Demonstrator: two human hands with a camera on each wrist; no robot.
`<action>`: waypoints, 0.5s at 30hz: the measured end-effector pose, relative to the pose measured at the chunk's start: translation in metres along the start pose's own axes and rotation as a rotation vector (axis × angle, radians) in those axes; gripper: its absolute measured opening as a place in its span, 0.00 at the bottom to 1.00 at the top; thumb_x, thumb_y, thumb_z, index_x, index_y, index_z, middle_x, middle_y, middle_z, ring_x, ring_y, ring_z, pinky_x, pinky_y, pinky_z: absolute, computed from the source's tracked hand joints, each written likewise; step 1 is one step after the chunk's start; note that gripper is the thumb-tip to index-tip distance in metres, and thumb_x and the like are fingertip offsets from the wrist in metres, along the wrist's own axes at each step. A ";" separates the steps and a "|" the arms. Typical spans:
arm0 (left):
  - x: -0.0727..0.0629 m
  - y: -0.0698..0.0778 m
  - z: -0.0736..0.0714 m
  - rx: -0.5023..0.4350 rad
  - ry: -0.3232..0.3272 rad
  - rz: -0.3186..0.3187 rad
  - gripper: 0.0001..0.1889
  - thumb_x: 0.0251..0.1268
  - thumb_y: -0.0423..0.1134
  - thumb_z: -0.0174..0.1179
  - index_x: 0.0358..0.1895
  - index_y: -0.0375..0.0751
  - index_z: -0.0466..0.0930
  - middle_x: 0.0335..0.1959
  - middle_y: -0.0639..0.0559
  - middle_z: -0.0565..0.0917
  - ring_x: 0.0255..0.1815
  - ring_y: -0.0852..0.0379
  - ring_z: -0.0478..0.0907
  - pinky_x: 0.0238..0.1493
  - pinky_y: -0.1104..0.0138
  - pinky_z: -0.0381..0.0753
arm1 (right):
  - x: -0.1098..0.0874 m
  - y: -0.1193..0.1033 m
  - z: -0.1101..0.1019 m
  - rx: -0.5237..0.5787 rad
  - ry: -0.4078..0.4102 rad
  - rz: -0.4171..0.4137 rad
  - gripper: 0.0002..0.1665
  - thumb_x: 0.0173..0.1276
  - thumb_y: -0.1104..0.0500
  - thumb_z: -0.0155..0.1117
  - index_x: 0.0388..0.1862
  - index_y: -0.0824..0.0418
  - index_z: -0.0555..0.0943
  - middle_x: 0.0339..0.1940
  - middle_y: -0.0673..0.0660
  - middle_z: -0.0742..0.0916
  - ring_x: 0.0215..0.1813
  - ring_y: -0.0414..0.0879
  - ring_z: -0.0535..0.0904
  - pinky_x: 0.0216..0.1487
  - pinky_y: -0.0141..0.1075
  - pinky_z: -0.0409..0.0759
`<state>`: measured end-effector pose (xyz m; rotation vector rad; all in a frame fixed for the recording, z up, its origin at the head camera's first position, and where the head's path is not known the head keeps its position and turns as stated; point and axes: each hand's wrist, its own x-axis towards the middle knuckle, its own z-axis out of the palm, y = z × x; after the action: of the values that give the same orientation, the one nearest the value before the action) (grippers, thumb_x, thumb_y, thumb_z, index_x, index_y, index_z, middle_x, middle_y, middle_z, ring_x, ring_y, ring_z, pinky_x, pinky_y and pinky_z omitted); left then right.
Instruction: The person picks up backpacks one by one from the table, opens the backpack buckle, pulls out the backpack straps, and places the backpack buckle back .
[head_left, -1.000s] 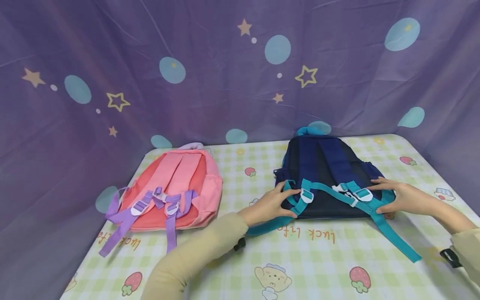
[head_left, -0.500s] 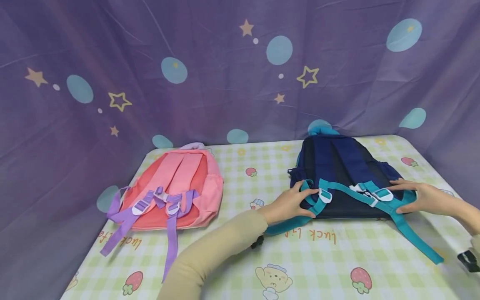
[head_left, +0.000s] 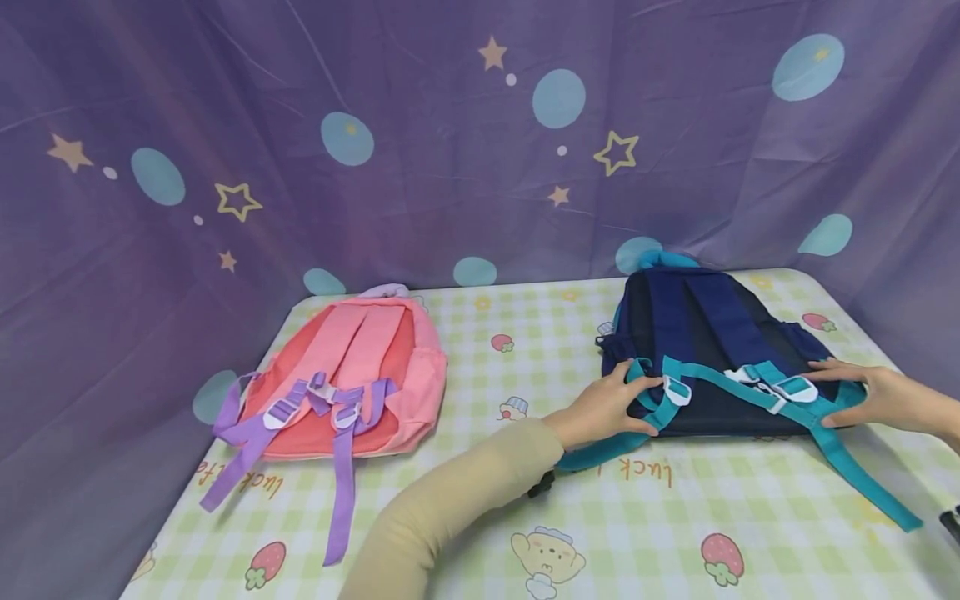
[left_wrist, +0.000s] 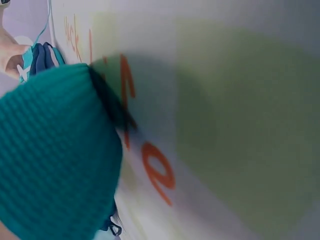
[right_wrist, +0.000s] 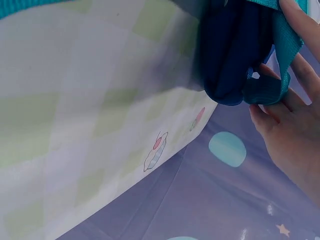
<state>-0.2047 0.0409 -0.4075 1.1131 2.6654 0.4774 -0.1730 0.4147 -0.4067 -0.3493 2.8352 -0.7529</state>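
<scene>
Left hand (head_left: 596,408), thumb and index finger parted, grips one side of the navy backpack (head_left: 723,337) by a teal strap (head_left: 663,412); right hand (head_left: 877,396), thumb and fingers curved apart, holds the other. The navy backpack lies right of the pink backpack (head_left: 341,342).

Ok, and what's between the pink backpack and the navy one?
Between the pink backpack and the navy backpack, the head view shows checked tablecloth with strawberry print and cupcake print; nearer the camera, the left hand and beige sleeve.
</scene>
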 end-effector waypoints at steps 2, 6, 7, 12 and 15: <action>0.002 0.002 0.001 0.000 -0.003 -0.007 0.39 0.62 0.56 0.65 0.75 0.56 0.60 0.76 0.36 0.52 0.62 0.46 0.74 0.61 0.64 0.74 | -0.001 0.003 -0.001 -0.008 -0.005 0.013 0.39 0.50 0.60 0.78 0.58 0.78 0.74 0.64 0.88 0.59 0.65 0.86 0.47 0.51 0.76 0.59; 0.004 0.006 0.000 0.008 -0.006 -0.007 0.39 0.62 0.56 0.64 0.75 0.57 0.59 0.76 0.36 0.52 0.62 0.46 0.74 0.61 0.64 0.74 | -0.001 0.007 -0.003 -0.025 -0.006 0.025 0.42 0.50 0.59 0.78 0.58 0.80 0.72 0.64 0.88 0.59 0.65 0.86 0.46 0.51 0.76 0.59; 0.004 0.007 0.000 0.018 -0.002 -0.001 0.39 0.62 0.56 0.64 0.75 0.56 0.60 0.76 0.36 0.53 0.61 0.47 0.75 0.60 0.64 0.74 | -0.001 0.007 -0.003 -0.026 -0.007 0.028 0.41 0.49 0.59 0.78 0.58 0.80 0.73 0.64 0.88 0.59 0.65 0.86 0.47 0.51 0.76 0.60; 0.007 0.012 0.001 0.026 -0.001 0.007 0.39 0.62 0.56 0.64 0.75 0.56 0.60 0.76 0.36 0.53 0.64 0.46 0.73 0.60 0.65 0.74 | -0.003 0.012 -0.007 -0.058 -0.008 0.041 0.39 0.49 0.58 0.79 0.57 0.75 0.76 0.63 0.88 0.60 0.64 0.86 0.50 0.51 0.75 0.61; 0.011 0.015 0.004 0.038 -0.002 -0.008 0.39 0.62 0.57 0.64 0.76 0.57 0.59 0.76 0.37 0.53 0.66 0.47 0.71 0.61 0.65 0.73 | -0.003 0.015 -0.009 -0.092 0.000 0.044 0.38 0.48 0.59 0.79 0.56 0.75 0.77 0.61 0.88 0.62 0.61 0.87 0.53 0.51 0.75 0.63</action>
<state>-0.2013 0.0594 -0.4063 1.1127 2.6867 0.4253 -0.1745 0.4322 -0.4060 -0.2994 2.8739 -0.6159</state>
